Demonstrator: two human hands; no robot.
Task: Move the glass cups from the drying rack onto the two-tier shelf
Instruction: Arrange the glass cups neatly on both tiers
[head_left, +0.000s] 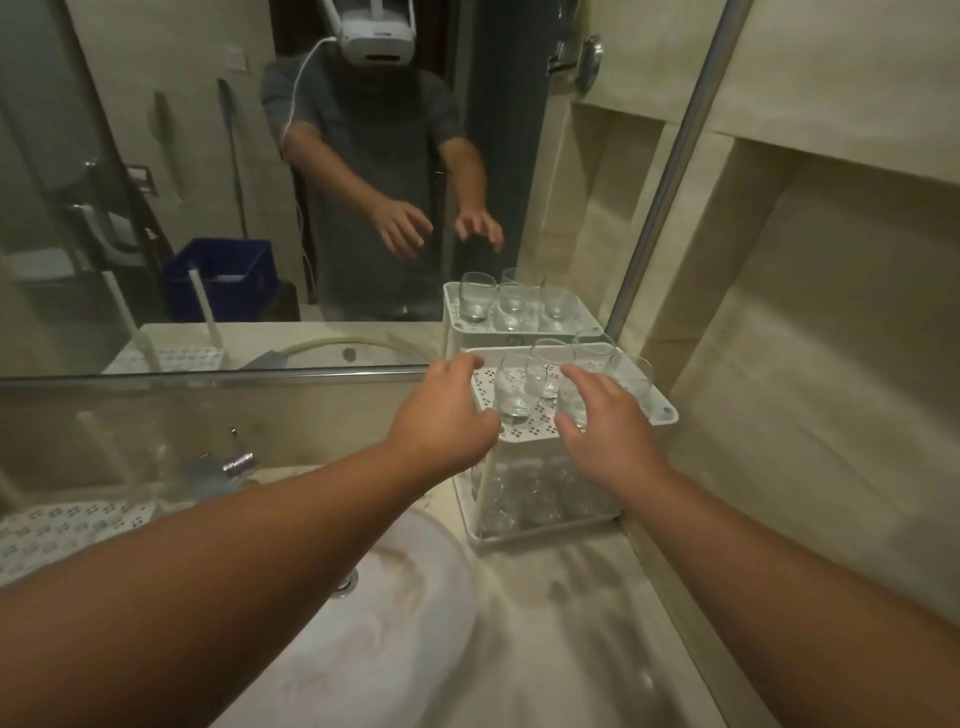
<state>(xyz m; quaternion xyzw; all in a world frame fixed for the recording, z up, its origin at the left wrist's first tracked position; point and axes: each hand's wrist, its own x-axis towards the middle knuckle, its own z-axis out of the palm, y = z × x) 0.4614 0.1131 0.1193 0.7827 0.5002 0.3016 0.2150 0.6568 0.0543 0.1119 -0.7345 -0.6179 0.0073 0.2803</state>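
A white perforated two-tier shelf (660, 410) stands on the counter against the mirror at the right. Several clear glass cups (514, 389) stand on its top tier, and more fill the lower tier (540, 499). My left hand (441, 421) hovers at the shelf's front left corner, fingers loosely spread, holding nothing. Over the top tier's front edge, my right hand (608, 431) is spread beside the cups, empty too. A white perforated drying rack (67, 530) lies at the far left with nothing visible on it.
A white round sink basin (405, 613) sits below my left arm, with a chrome tap (234, 462) behind it. The mirror (260, 182) reflects the shelf and a person. A tiled wall with a recess stands to the right of the shelf.
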